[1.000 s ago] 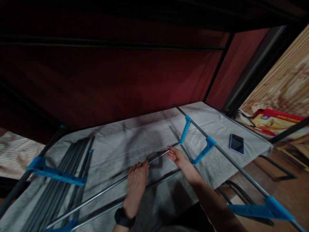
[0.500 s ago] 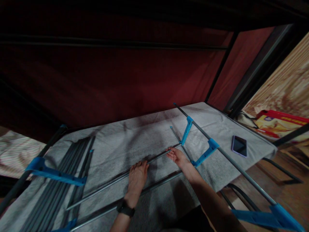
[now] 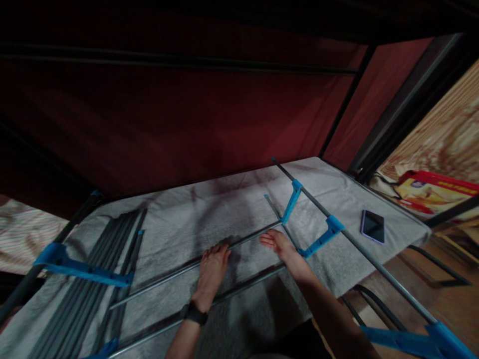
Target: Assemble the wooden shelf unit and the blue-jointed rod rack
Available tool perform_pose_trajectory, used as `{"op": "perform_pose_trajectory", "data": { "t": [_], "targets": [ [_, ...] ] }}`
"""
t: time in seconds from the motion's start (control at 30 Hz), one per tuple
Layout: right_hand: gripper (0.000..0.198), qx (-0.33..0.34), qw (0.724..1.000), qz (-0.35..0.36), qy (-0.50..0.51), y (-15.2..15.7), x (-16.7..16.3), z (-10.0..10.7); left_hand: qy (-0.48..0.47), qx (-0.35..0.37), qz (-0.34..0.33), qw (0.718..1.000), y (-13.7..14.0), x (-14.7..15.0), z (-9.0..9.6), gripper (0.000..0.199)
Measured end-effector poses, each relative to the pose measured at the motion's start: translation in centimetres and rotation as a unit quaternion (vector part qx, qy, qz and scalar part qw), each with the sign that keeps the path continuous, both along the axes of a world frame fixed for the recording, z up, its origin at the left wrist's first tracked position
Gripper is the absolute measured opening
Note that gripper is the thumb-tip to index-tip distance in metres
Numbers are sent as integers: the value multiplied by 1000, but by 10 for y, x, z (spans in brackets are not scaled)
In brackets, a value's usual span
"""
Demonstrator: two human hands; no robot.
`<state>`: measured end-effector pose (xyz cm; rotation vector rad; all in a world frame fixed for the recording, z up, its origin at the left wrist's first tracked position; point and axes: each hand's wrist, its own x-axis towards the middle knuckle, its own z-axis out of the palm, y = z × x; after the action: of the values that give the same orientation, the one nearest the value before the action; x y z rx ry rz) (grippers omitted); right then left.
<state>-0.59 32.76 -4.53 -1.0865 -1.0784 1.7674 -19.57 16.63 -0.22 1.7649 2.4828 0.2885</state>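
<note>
The left hand (image 3: 214, 264) lies palm down on a thin silver rod (image 3: 164, 280), fingers pressed together and curled closed over it, thumb toward two o'clock; their undersides are hidden. A black watch (image 3: 194, 314) circles that wrist. The rod slants across a grey cloth (image 3: 194, 219) from eight o'clock to two o'clock of the left hand — its lower end above some dark grey tubes, its upper end at the lower tip of a blue bracket (image 3: 290, 203). Whether it sits inside that bracket cannot be told.

The right hand (image 3: 277, 243), between two and three o'clock of the left, is open beside the rod, fingers extended, close to one another and pinching nothing; whether its edge brushes the metal is unclear. A second blue bracket (image 3: 321, 241) stands at its three o'clock, and both brackets join one long grey tube (image 3: 385, 274) running down toward five o'clock. Farther out at three o'clock rests a phone (image 3: 372, 227).

A lower rod (image 3: 250, 283) runs roughly parallel on the wearer's side, passing at six o'clock of the left hand. Toward its nine o'clock lies a bundle of dark grey tubes (image 3: 107, 249) — crossed by a third blue bracket (image 3: 88, 271).
</note>
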Motion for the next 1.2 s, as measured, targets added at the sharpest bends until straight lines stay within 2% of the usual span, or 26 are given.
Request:
{"op": "perform_pose_trajectory", "data": {
  "t": [0.07, 0.17, 0.27, 0.33, 0.4, 0.5, 0.9, 0.97, 1.07, 1.2],
  "targets": [
    [12, 17, 999, -19, -45, -1, 9, -3, -6, 9, -2, 1000, 0, -2, -2, 38],
    [17, 70, 987, -91, -109, 2, 27, -6, -17, 13, -9, 1000, 0, -6, -6, 37],
    [32, 121, 966, -166, -157, 11, 43, -9, -24, 10, -17, 1000, 0, -8, -8, 37],
    [44, 154, 951, -183, -195, 18, 49, -11, -23, 9, -19, 1000, 0, -9, -9, 38],
    [50, 179, 942, -168, -230, 25, 50, -15, -25, 11, -17, 999, 1, -10, -10, 38],
    [50, 187, 941, -134, -247, 33, 47, -22, -34, 17, -19, 999, 2, -11, -12, 37],
    [51, 217, 934, -118, -259, 34, 46, -34, -34, 9, 1, 999, 8, -6, -11, 38],
    [53, 221, 928, -100, -281, 35, 49, -37, -43, 4, 9, 999, 8, -4, -10, 37],
    [57, 231, 904, -83, -349, 39, 55, -44, -62, -13, 8, 998, 7, -2, -7, 35],
    [65, 241, 895, -44, -374, 48, 63, -58, -79, -16, 8, 997, 6, -2, -7, 35]
  ]
}}
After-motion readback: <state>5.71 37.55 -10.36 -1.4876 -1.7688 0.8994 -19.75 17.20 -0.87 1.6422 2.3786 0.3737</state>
